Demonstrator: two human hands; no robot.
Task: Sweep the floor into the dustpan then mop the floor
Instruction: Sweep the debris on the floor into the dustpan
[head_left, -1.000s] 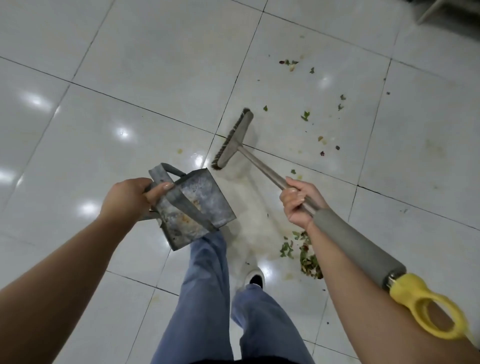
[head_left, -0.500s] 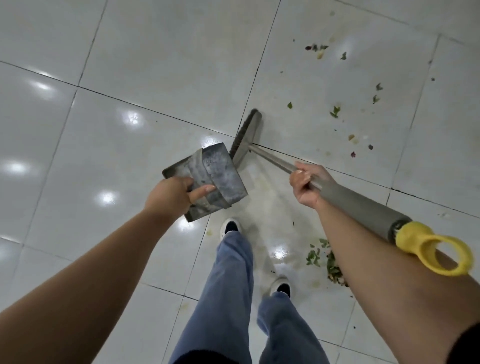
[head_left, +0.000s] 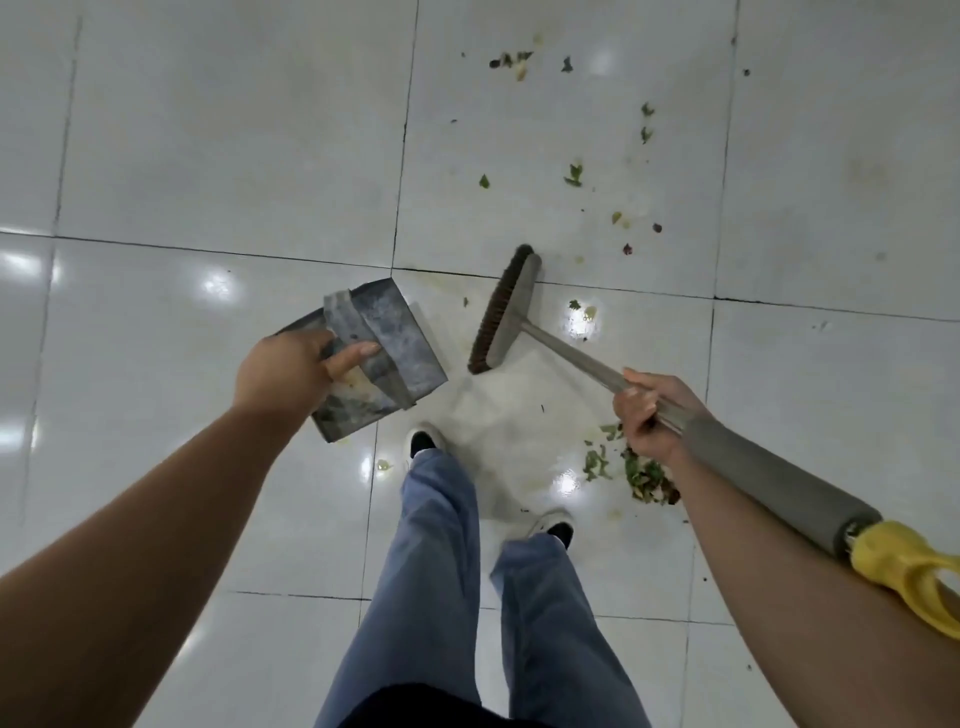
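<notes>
My left hand (head_left: 288, 371) grips the strap handle of a grey metal dustpan (head_left: 387, 338), held above the white tiled floor (head_left: 208, 156) in front of my feet. My right hand (head_left: 647, 413) grips the metal shaft of a broom (head_left: 506, 314); its brush head rests on the floor just right of the dustpan. The broom's grey foam grip and yellow end loop (head_left: 904, 566) run along my right forearm. A pile of green leaf scraps (head_left: 641, 473) lies under my right wrist. More loose leaf bits (head_left: 574, 174) are scattered on the tile beyond the brush.
My legs in blue jeans (head_left: 441, 545) and two dark shoes with white edges (head_left: 423, 441) stand between the dustpan and the leaf pile. Yellowish stains mark the tiles near the brush and my left foot. Ceiling lights glare off the floor at left.
The view has turned and I have stepped forward. The dustpan has swung to face right, now beside the brush head. The broom head has shifted right of the dustpan.
</notes>
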